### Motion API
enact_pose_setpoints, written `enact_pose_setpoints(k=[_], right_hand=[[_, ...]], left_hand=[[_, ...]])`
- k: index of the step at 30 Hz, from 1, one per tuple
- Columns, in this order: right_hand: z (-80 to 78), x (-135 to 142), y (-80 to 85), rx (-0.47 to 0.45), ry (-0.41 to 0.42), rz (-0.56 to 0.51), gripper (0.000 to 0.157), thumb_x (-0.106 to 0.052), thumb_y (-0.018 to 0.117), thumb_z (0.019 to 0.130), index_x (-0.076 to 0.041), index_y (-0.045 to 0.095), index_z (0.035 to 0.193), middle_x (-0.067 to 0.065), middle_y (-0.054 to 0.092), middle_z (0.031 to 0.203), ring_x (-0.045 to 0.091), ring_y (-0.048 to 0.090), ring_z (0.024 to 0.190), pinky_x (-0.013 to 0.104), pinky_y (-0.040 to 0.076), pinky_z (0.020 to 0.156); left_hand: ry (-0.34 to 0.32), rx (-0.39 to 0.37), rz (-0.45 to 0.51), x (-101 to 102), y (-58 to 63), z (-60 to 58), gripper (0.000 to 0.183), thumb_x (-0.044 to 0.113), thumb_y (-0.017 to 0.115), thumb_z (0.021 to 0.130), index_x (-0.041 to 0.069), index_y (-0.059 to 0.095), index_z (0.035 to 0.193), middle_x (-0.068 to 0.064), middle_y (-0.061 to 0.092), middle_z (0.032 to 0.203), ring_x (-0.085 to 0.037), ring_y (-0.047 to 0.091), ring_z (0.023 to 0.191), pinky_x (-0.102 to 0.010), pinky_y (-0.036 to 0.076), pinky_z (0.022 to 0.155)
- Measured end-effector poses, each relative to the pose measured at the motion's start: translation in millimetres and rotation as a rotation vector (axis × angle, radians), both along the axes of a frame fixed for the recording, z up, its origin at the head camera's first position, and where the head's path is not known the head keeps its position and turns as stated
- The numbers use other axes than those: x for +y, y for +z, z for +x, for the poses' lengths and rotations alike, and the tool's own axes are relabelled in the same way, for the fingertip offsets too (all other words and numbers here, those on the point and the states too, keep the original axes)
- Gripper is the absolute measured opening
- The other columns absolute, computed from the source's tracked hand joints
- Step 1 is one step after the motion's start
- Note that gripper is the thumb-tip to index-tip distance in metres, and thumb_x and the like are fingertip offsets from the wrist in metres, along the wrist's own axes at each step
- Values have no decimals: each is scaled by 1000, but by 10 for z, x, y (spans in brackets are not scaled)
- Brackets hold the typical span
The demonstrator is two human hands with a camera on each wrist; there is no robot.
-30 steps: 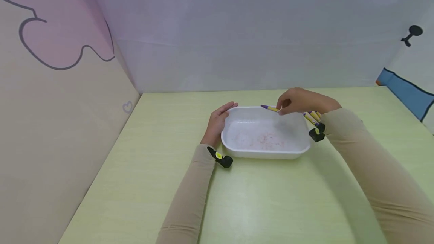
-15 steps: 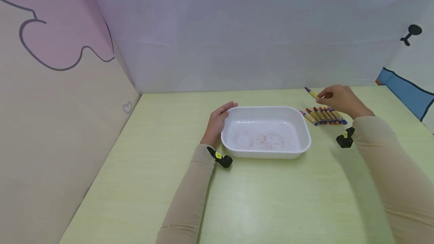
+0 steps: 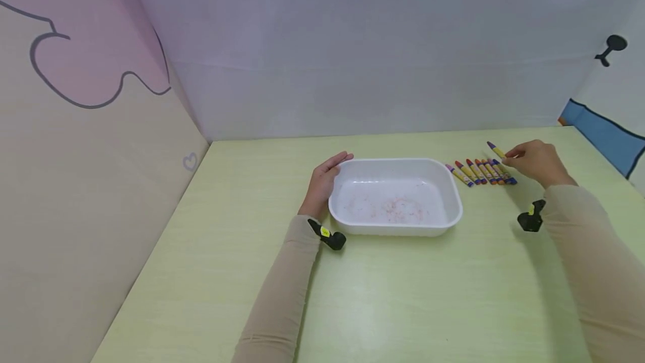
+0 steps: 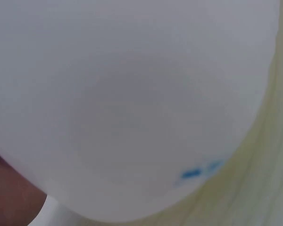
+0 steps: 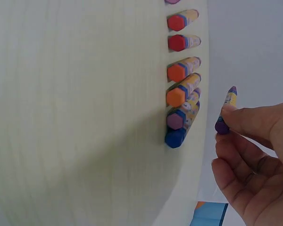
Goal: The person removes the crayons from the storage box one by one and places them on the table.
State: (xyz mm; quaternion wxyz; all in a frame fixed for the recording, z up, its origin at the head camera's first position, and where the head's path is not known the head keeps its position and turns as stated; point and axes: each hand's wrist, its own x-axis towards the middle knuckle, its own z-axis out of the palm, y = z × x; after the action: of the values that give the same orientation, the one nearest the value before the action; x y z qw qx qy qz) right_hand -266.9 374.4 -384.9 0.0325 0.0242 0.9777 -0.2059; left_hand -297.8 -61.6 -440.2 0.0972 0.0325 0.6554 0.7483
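A purple crayon (image 5: pixel 221 126) with a yellow wrapper is pinched between the thumb and fingers of my right hand (image 3: pixel 541 162), its tip pointing up and to the left in the head view. Just left of and below this hand lies a row of several crayons (image 3: pixel 477 172) in red, orange, purple and blue, with yellow wrappers. My left hand (image 3: pixel 320 186) holds the left side of a white tray (image 3: pixel 395 229), fingers round the far left corner and thumb at the rim. White plastic of the tray (image 4: pixel 132 108) fills most of the left wrist view.
Reddish specks mark the tray's bottom. Everything rests on a pale yellow-green table (image 3: pixel 383 301). A light curtain-like wall (image 3: pixel 353 71) closes off the back, and a wall with painted shapes (image 3: pixel 101 184) stands at the left.
My right hand has carried the purple crayon from above the tray rightwards to beside the right end of the crayon row, which it uncovered. The left hand and tray have stayed put.
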Motion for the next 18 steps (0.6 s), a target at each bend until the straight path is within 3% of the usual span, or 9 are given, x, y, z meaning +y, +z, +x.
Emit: enact_pose_setpoints(k=[8, 18], right_hand=[[116, 149, -145, -33, -58, -3, 44, -22, 57, 92, 16, 57, 115, 41, 53, 117, 58, 47, 104, 64, 43, 84], [182, 161, -238, -31, -73, -1, 40, -18, 55, 92, 15, 58, 113, 41, 53, 116, 59, 46, 105, 66, 41, 88]], left_hand=[[-4, 1, -1, 15, -11, -12, 38, 13, 39, 102, 15, 54, 137, 7, 62, 131, -9, 51, 128, -30, 43, 107], [6, 0, -5, -10, 12, -14, 37, 12, 39, 102, 16, 56, 135, 7, 62, 130, -8, 51, 128, -30, 43, 107]])
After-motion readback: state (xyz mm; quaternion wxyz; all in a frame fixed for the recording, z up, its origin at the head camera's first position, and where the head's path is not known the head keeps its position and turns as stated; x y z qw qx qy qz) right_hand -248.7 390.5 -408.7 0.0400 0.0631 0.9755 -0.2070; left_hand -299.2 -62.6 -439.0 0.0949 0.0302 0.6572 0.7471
